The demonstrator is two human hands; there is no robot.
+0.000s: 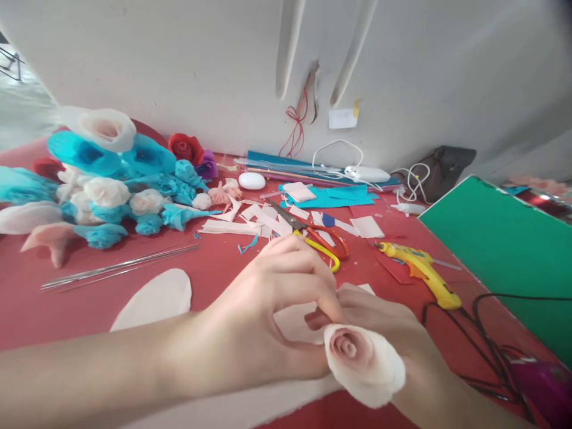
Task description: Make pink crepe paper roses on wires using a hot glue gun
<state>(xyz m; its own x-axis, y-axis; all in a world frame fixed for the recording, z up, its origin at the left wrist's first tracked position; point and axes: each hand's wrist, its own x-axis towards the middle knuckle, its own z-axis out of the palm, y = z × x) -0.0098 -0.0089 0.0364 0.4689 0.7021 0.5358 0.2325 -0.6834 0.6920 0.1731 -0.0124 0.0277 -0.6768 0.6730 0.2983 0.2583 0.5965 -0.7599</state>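
Observation:
A handmade rose (364, 363), pale pink at its centre with creamy white outer petals, faces up toward me low in the view. My left hand (281, 304) reaches across from the left, its thumb and index finger closed at the rose's left edge. Behind the flower, my right hand (379, 319) is curled around its base; most of those fingers are hidden. A large pale petal-shaped sheet (156, 298) lies under my left forearm. Just beyond my hands are scissors (308, 228) with red and yellow handles, among pale scraps (263, 219).
Finished blue, white and red flowers (107, 190) are heaped at the left. Thin metal rods (120, 267) lie before them. To the right are a yellow glue gun (422, 271), dark cables (487, 339) and a green board (504, 250). Blue strips (335, 195) lie near the wall.

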